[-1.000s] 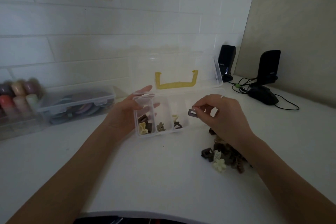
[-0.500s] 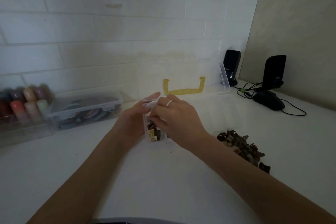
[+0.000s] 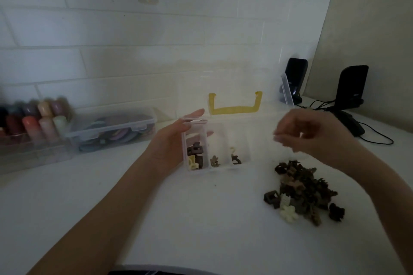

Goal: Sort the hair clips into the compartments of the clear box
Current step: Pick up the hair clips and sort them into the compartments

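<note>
Hair clips (image 3: 304,192) heaped beside clear box (image 3: 243,163), left hand (image 3: 169,140) on it

- The clear box (image 3: 225,140) is see-through plastic, smooth, with a yellow plastic handle (image 3: 234,108) on its lid.
- The hair clips (image 3: 304,190) look like matt plastic in brown, tan and cream.
- The surface (image 3: 201,219) is white, smooth and matt.
- The wall (image 3: 134,29) is white tile with a faint sheen.
</note>
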A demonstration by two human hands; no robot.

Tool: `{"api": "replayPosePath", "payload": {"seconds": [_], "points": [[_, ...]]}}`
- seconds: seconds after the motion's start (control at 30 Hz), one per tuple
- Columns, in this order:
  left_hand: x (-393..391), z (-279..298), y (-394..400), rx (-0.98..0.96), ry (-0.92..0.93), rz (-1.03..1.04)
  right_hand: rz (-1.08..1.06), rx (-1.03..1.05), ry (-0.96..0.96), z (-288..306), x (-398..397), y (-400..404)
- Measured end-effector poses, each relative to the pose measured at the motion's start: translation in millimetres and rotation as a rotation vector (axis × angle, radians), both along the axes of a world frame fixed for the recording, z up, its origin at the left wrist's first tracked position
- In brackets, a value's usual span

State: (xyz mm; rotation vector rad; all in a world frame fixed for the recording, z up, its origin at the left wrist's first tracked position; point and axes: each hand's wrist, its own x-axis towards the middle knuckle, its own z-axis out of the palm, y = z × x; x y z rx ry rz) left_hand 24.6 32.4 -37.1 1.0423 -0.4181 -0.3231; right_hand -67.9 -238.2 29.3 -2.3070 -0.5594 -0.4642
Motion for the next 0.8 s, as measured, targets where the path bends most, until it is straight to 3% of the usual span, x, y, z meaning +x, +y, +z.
{"api": "replayPosePath", "payload": {"seconds": [0.13,0.27,0.4,0.6,0.73,0.8], "points": [[0,1,-2,0.000,0.037,0.051,0.100,-0.176,0.326,4,-8,-9],[1,0,-1,0.036,0.001,0.028,0.089,-0.402,0.476,-11,-2,0],[1,-2,2,0.032,-0.024,-0.021,0.081,-0.459,0.574,-18,-2,7],[-2,1,1,0.024,-0.048,-0.025,0.125,-0.463,0.539,-23,-3,19],[-2,2,1,0.021,-0.040,-0.023,0.070,-0.407,0.347,-28,1,25],[-2,2,1,0.021,-0.035,-0.029,0.088,-0.283,0.218,-29,1,29]]}}
